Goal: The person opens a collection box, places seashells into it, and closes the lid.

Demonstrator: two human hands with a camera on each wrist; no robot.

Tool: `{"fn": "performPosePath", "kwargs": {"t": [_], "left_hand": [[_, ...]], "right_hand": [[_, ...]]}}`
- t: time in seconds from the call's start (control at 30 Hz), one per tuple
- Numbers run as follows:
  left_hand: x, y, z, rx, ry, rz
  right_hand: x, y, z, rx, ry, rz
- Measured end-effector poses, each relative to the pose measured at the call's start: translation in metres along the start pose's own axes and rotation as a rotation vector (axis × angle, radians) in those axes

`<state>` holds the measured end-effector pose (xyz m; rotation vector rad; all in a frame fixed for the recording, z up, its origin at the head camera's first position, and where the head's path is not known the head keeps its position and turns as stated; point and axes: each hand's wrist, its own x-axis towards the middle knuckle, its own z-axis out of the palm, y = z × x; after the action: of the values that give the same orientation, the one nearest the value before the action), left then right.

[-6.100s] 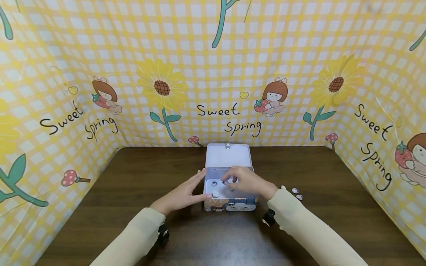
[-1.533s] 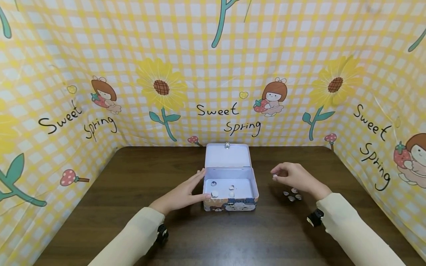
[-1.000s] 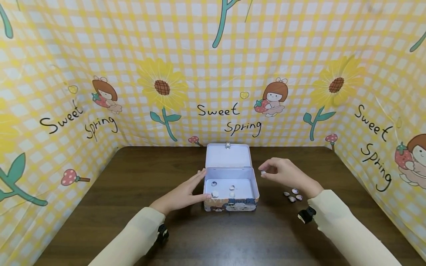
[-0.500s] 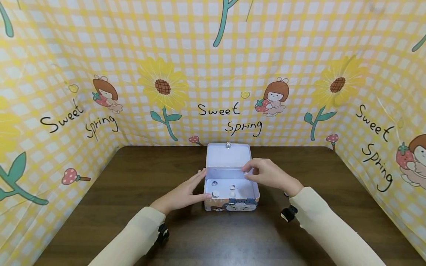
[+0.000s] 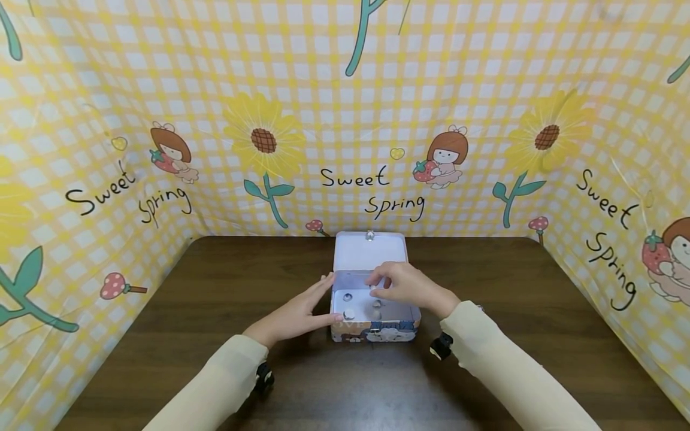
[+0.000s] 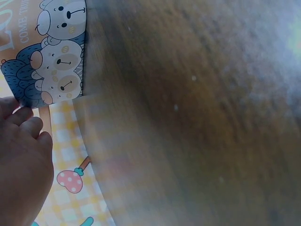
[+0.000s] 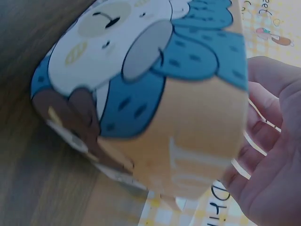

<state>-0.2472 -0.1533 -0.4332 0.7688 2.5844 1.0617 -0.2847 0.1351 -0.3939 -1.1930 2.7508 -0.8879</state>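
Note:
A patterned tin box [image 5: 350, 330] stands with its lid [image 5: 369, 251] raised at the back. Several small shells lie on its white floor, among them a dark-centred shell [image 5: 347, 297] and a white shell [image 5: 348, 314]. My left hand [image 5: 293, 314] rests along the box's left side, fingers nearly straight, thumb at the front rim. Over the inside of the box, my right hand [image 5: 412, 287] pinches a small pale shell, mostly hidden by the fingertips. The left wrist view has my left hand [image 6: 23, 155] touching the box [image 6: 56, 61]; the right wrist view shows my right hand [image 7: 273, 136] beyond the box [image 7: 197, 122].
The box stands on a dark wooden table [image 5: 242, 257]. To its right, a bit of a shell [image 5: 480, 307] shows past my right sleeve, which covers the spot where other shells lay. A yellow checked cloth [image 5: 323, 108] hangs behind and at both sides.
My right hand has carried the pinched shell leftward from the table's right side, over the box's right rim and into the space above its floor. My left hand stays in place.

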Motion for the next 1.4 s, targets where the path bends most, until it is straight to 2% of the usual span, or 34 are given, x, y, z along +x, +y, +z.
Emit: {"fn": "performPosePath", "kwargs": {"t": [0.27, 0.57, 0.77, 1.0, 1.4], "left_hand": [[0.001, -0.002, 0.001, -0.003, 0.002, 0.001], [0.002, -0.001, 0.000, 0.002, 0.004, -0.009], [0.001, -0.001, 0.000, -0.007, -0.001, -0.009], [0.001, -0.002, 0.001, -0.006, -0.001, 0.000], [0.001, -0.001, 0.000, -0.010, -0.005, -0.005]], "right_hand": [[0.010, -0.004, 0.012, -0.008, -0.053, 0.006], [0.012, -0.003, 0.022, -0.008, -0.061, 0.002], [0.012, -0.002, 0.026, -0.030, -0.091, 0.032], [0.011, -0.003, 0.026, -0.001, -0.119, 0.066], [0.007, -0.005, 0.021, 0.017, -0.115, 0.069]]}}
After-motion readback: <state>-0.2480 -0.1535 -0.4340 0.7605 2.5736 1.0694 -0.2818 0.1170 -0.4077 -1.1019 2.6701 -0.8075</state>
